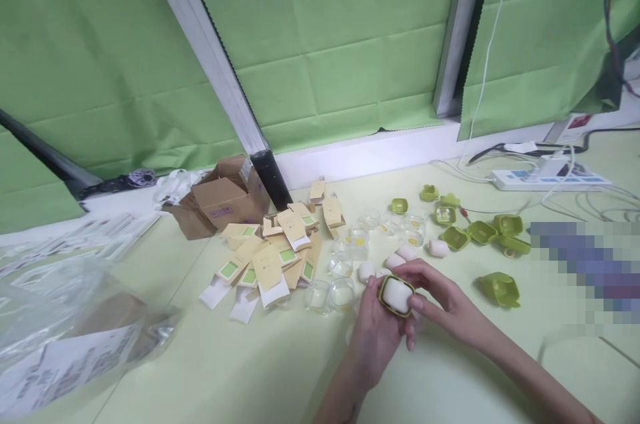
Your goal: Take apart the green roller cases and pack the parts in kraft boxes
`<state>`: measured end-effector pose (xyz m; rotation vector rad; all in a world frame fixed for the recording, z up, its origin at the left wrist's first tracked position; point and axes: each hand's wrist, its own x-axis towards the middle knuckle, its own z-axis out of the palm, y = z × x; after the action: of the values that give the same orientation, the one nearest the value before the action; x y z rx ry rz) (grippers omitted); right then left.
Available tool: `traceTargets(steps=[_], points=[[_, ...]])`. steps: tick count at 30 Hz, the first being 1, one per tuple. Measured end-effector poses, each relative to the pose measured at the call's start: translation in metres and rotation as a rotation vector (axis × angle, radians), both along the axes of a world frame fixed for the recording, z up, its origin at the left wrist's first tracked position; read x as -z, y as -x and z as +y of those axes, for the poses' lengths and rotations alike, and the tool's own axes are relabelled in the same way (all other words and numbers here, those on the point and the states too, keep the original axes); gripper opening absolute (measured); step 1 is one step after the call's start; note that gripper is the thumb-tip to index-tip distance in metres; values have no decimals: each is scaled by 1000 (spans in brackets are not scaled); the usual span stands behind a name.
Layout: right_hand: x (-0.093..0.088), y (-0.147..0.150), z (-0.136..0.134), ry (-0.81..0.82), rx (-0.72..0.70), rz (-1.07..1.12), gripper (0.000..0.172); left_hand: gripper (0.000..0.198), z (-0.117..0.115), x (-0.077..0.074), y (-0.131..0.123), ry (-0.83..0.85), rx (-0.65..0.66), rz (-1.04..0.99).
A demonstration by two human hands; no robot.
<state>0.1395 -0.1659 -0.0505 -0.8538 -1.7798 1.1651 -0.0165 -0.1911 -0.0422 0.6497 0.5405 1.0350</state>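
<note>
My left hand (pixel 373 337) is closed around a green case cover (pixel 384 303), holding it from below and the left. Inside its rim sits a white rounded block (pixel 398 294), perhaps an earbud case. From the right, my right hand (pixel 447 301) grips the same piece, thumb on the white block's edge and fingers at the far side. Just beyond my hands lie several loose white rounded blocks (pixel 439 249). Clear plastic shells (pixel 343 294) stand to the left of them. On the right, a green cover (pixel 501 289) lies apart from several others (pixel 483 232).
Small tan cardboard boxes (pixel 267 264) are heaped left of the shells. Behind them is an open brown carton (pixel 225 201). A plastic bag (pixel 90 331) lies at the left. A white power strip (pixel 550 179) with cables stands at the back right, before green blinds (pixel 325 31).
</note>
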Motion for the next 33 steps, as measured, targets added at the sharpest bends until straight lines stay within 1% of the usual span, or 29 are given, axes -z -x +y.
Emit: traceTargets(steps=[7,9,11,12,14,15,17,19,20,21,23,24,26,28,30,31,33], points=[[-3,1,-3,-35,23,14,35,49,2,6,0,-38,34,-44],[-3,1,-3,-64,21,-3,35,50,3,6,-1,-34,21,-35],[-3,0,0,-96,16,-13,33,44,2,3,1,-19,-24,11],[-4,-2,2,-113,24,-22,32,45,0,1,4,-7,-68,55],[-7,-8,7,-169,83,-71,29,56,-8,-3,15,13,-209,182],[-9,-13,10,-211,135,-113,28,60,-14,-4,24,14,-302,265],[-11,-27,14,-307,256,-216,26,58,-29,-3,48,-10,-508,463],[-11,-43,16,-377,334,-340,23,55,-46,3,75,-67,-666,698],[-10,-50,15,-399,347,-406,21,51,-54,7,88,-87,-726,818],[-8,-56,14,-417,343,-469,18,48,-62,11,99,-106,-777,942],[-3,-61,10,-439,304,-560,15,48,-71,20,112,-127,-832,1151],[0,-61,8,-438,276,-582,14,50,-73,24,115,-118,-845,1214],[3,-52,1,-407,198,-591,15,55,-72,28,112,-69,-837,1266],[5,-37,-7,-355,101,-591,25,55,-65,30,103,-28,-800,1277],[7,-20,-13,-317,32,-613,35,50,-56,33,93,-31,-743,1312],[8,-13,-15,-305,19,-635,35,47,-52,35,88,-43,-717,1328],[10,-7,-16,-291,25,-666,27,44,-44,42,80,-89,-713,1335]])
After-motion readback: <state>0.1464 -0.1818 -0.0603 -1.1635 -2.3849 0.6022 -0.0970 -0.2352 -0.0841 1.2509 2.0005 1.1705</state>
